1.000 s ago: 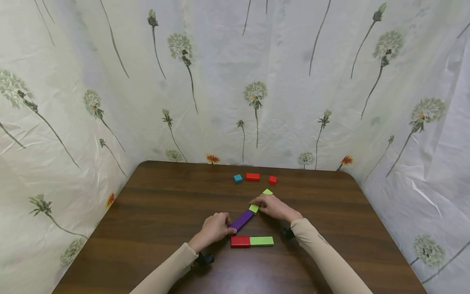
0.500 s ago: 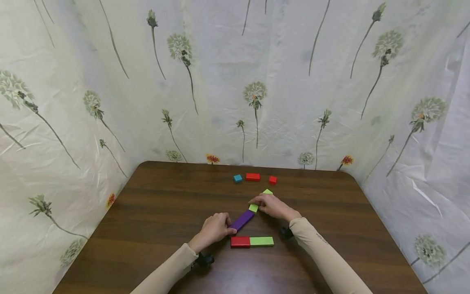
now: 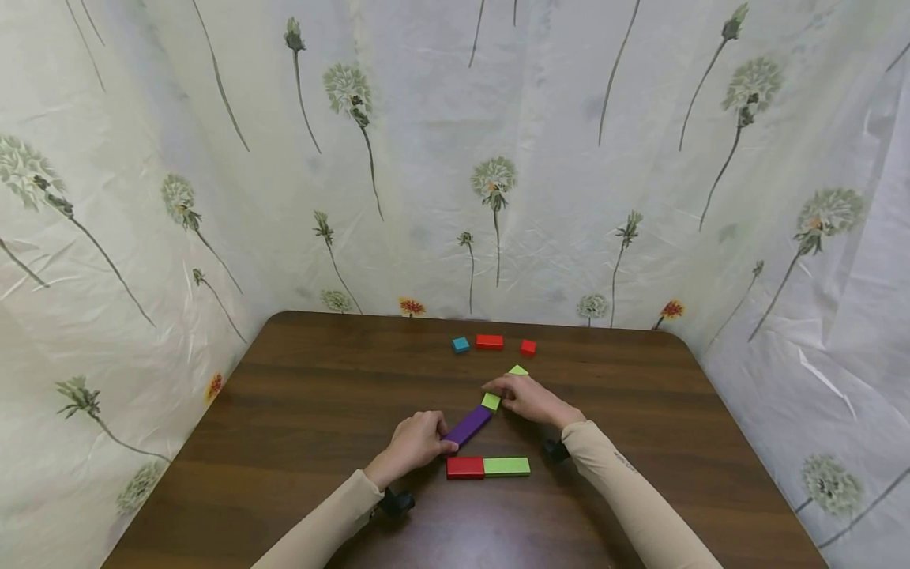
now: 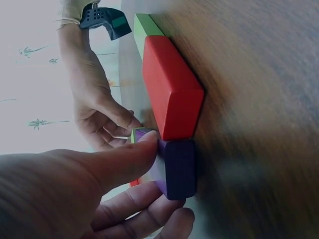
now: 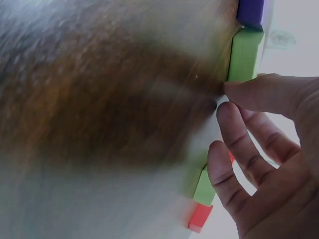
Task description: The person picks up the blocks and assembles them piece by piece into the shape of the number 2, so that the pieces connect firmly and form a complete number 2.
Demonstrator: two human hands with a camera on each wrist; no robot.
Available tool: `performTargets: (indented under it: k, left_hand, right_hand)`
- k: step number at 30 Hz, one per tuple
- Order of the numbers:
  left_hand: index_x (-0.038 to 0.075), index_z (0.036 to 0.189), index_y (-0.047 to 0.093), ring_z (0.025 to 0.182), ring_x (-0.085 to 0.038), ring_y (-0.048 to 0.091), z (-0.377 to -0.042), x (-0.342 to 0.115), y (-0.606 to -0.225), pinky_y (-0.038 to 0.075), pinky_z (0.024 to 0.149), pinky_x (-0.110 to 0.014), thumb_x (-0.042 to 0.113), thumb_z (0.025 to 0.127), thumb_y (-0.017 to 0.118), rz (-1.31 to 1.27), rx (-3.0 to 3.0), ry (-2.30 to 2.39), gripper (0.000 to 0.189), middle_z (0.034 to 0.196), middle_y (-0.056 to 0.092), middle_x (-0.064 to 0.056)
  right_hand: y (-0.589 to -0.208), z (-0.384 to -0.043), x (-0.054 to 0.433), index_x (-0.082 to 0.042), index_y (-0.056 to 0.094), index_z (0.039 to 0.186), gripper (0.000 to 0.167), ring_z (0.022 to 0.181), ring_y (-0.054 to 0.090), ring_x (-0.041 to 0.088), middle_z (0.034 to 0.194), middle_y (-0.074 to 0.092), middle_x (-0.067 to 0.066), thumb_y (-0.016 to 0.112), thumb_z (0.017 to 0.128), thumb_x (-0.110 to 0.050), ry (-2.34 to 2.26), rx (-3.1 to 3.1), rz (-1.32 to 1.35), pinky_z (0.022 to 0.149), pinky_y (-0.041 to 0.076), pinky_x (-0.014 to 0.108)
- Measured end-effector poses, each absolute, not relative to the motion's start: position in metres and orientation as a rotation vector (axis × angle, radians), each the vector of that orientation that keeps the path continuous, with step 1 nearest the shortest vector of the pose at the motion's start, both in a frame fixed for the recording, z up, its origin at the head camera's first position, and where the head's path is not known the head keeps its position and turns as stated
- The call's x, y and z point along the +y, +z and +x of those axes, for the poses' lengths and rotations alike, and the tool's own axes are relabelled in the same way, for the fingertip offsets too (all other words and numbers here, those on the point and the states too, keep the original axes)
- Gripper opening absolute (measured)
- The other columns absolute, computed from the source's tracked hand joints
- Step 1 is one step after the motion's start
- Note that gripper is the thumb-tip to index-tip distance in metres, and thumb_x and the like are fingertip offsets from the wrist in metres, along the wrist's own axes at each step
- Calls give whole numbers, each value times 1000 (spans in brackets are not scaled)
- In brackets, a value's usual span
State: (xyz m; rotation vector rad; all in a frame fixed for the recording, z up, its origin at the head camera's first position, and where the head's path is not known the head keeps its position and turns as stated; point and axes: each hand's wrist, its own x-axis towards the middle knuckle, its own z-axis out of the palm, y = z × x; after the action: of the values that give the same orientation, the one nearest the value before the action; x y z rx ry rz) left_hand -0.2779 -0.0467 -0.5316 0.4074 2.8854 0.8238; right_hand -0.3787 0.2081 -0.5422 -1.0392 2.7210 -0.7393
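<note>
One purple block (image 3: 468,427) edge — left hand (image 3: 412,441)

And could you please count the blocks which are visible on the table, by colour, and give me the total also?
Red rectangular blocks: 3
Light green blocks, one partly hidden by the right hand: 3
Long purple rectangular block: 1
Small blue block: 1
Total visible: 8

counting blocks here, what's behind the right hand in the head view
A green block peeks out past the right hand, a small red block farther back. The hand covers the green block's near part.
</note>
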Motion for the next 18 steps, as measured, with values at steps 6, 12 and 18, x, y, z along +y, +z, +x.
performTargets:
  k: [6, 12, 18]
  left_hand:
    - [10, 85, 64, 60, -11, 47, -278, -47, -532, 36, 55, -26, 36, 79, 79, 404, 2869, 831, 30, 71, 57, 4]
    - [10, 86, 64, 60, -12, 46, -279, -47, -532, 35, 55, -26, 35, 79, 79, 399, 2855, 840, 30, 70, 56, 4]
    - [10, 86, 64, 59, -11, 46, -279, -46, -532, 34, 55, -26, 35, 79, 79, 401, 2854, 839, 30, 69, 55, 4]
  right_hand:
    - [-540, -377, 212, -11, 62, 127, 41, 107, 62, 22, 120, 66, 5, 58, 89, 4, -779, 2699, -998, 87, 50, 40]
    - [-538, -377, 215, -13, 64, 124, 38, 99, 62, 17, 113, 67, 3, 60, 89, 1, -761, 2747, -966, 84, 50, 37]
    - [-528, -377, 217, -14, 66, 122, 32, 96, 59, 17, 114, 64, 3, 62, 91, -7, -803, 2784, -881, 83, 49, 38]
